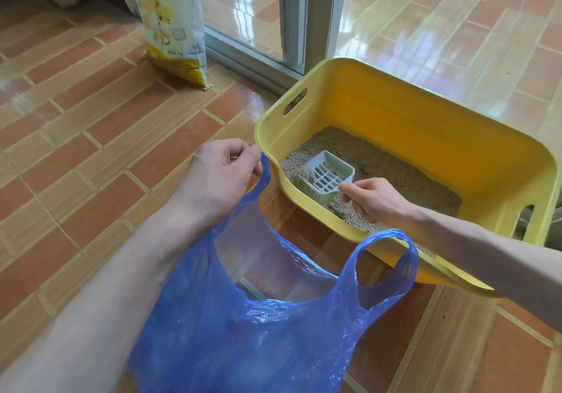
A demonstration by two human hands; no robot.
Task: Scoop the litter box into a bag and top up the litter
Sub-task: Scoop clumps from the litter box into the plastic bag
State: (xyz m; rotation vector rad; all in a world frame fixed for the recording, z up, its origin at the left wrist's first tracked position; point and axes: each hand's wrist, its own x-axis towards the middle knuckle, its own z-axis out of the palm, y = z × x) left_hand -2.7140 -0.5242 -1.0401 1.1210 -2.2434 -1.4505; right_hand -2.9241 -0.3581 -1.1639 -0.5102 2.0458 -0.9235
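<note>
A yellow litter box (431, 118) with grey-brown litter (395, 176) stands on the tiled floor at the right. My right hand (374, 201) grips the handle of a pale blue slotted scoop (327, 173), whose front edge digs into a clump of litter at the box's near left corner. My left hand (219, 176) pinches one handle of a blue plastic bag (267, 316), which hangs open just in front of the box. The bag's other handle rests against the box's near rim.
A tall white and yellow sack of litter (175, 24) stands upright on the floor at the back left. A sliding glass door frame (304, 18) runs behind the box. Orange floor tiles (91, 137) stretch to the left.
</note>
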